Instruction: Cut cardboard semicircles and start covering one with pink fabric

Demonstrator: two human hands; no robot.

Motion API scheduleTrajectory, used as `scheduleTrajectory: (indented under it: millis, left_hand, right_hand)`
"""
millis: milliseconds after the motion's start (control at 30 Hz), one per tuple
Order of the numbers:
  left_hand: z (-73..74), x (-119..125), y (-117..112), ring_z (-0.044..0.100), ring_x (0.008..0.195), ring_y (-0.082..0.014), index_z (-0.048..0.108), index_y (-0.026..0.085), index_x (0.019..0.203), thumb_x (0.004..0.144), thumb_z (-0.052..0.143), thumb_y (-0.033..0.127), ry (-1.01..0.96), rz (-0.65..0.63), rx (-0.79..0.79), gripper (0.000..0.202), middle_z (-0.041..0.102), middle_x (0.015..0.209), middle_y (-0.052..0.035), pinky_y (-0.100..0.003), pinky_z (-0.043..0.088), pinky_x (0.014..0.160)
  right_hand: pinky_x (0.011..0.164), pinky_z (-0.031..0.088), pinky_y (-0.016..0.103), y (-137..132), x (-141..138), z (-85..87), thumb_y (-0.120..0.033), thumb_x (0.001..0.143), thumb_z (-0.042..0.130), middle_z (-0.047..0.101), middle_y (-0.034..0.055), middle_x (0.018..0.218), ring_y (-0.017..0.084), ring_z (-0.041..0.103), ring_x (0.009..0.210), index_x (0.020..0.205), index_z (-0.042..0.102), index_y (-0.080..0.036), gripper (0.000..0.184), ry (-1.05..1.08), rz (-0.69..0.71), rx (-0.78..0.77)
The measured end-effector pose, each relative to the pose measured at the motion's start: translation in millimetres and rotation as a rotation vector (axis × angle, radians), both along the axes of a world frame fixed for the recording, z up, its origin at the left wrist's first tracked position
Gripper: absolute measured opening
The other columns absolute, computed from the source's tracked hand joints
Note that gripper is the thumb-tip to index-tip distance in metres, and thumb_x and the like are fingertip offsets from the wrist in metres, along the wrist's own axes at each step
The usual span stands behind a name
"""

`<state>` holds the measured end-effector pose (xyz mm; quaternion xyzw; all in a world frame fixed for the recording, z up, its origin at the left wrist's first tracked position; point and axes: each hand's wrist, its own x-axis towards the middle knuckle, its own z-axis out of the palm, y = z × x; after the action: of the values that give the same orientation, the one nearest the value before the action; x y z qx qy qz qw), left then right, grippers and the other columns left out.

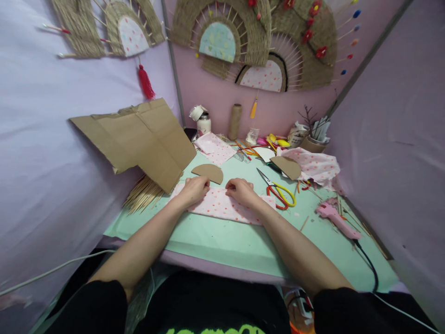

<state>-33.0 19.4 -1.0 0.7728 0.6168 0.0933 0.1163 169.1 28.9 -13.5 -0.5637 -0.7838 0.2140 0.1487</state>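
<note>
A strip of pale pink cloth (220,207) with red dots lies across the table in front of me and looks folded. Curled fingers of my left hand (195,189) pinch its far edge, left of the middle. My right hand (240,190) grips the same edge a short way to the right, thumb and fingers together. Just beyond my left hand is a half-round piece of brown cardboard (207,172), flat on the table. Scissors (278,190) with one yellow and one red handle rest beside my right hand, blades partly apart.
A big folded cardboard sheet (142,139) leans at left over a bundle of thin sticks (144,194). At right lies a pink glue gun (339,220) with a black cord. More dotted cloth (318,164), a second cardboard half-round (287,167) and a cardboard tube (235,121) stand farther back.
</note>
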Motion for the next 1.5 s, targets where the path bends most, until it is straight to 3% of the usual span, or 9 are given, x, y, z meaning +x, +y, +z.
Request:
scheduleTrajectory:
  millis: [267, 533, 633, 867, 1033, 1233, 1500]
  left_hand:
    - [0.8, -0.2, -2.3, 0.062, 0.094, -0.0269, 0.06, 0.021, 0.084, 0.082, 0.048, 0.02, -0.001, 0.005, 0.011, 0.012, 0.071, 0.091, -0.0071, -0.038, 0.038, 0.083]
    - [-0.8, -1.9, -0.2, 0.062, 0.092, -0.0266, 0.059, 0.02, 0.083, 0.082, 0.049, 0.022, 0.013, -0.003, 0.017, 0.01, 0.07, 0.089, -0.0067, -0.039, 0.039, 0.084]
    - [-1.2, -2.1, 0.1, 0.062, 0.091, -0.0265, 0.059, 0.02, 0.083, 0.081, 0.049, 0.022, 0.015, -0.004, 0.021, 0.01, 0.07, 0.088, -0.0067, -0.039, 0.038, 0.083]
    - [3.4, -0.9, -5.1, 0.062, 0.091, -0.0257, 0.059, 0.021, 0.084, 0.081, 0.047, 0.021, 0.003, -0.015, 0.031, 0.012, 0.07, 0.088, -0.006, -0.037, 0.038, 0.082]
    - [3.2, -0.7, -7.3, 0.062, 0.09, -0.0261, 0.058, 0.021, 0.083, 0.081, 0.047, 0.021, -0.005, -0.02, 0.04, 0.012, 0.069, 0.086, -0.0058, -0.038, 0.037, 0.081]
    - [4.5, -1.2, -7.2, 0.062, 0.092, -0.0269, 0.06, 0.02, 0.082, 0.081, 0.047, 0.021, -0.007, -0.021, 0.032, 0.012, 0.07, 0.088, -0.007, -0.039, 0.037, 0.083]
    - [1.8, 1.6, -4.5, 0.062, 0.092, -0.0265, 0.061, 0.02, 0.082, 0.082, 0.048, 0.023, 0.021, 0.01, 0.031, 0.013, 0.071, 0.089, -0.0073, -0.039, 0.038, 0.086]
  right_hand:
    - [0.079, 0.026, 0.033, -1.9, -0.1, -5.1, -0.017, 0.08, 0.06, 0.068, 0.004, 0.096, 0.022, 0.052, 0.1, 0.08, 0.067, -0.021, 0.008, 0.011, 0.008, 0.119]
    - [0.079, 0.026, 0.032, -2.2, 2.0, -5.4, -0.015, 0.082, 0.056, 0.07, 0.0028, 0.087, 0.02, 0.056, 0.091, 0.078, 0.066, -0.02, 0.012, 0.012, 0.005, 0.113]
    - [0.08, 0.027, 0.033, -2.7, 2.3, -5.3, -0.015, 0.083, 0.055, 0.07, 0.0024, 0.085, 0.02, 0.056, 0.09, 0.083, 0.066, -0.02, 0.012, 0.012, 0.0, 0.106]
    - [0.089, 0.027, 0.039, -1.9, -5.6, -8.2, -0.026, 0.085, 0.06, 0.064, 0.0067, 0.111, 0.026, 0.047, 0.11, 0.106, 0.068, -0.027, 0.023, 0.006, 0.066, 0.088]
    - [0.088, 0.027, 0.038, -2.4, -10.4, -6.8, -0.029, 0.085, 0.061, 0.064, 0.0057, 0.105, 0.025, 0.048, 0.108, 0.088, 0.068, -0.022, 0.01, -0.013, 0.051, 0.066]
    - [0.082, 0.029, 0.035, -5.8, 4.0, -2.8, -0.038, 0.085, 0.062, 0.067, 0.0071, 0.1, 0.025, 0.051, 0.102, 0.085, 0.067, -0.02, 0.019, -0.11, -0.02, 0.035]
    - [0.082, 0.028, 0.036, -6.0, 10.9, -2.4, -0.033, 0.093, 0.05, 0.07, 0.0074, 0.096, 0.024, 0.055, 0.098, 0.082, 0.066, -0.02, 0.023, -0.141, -0.063, 0.03]
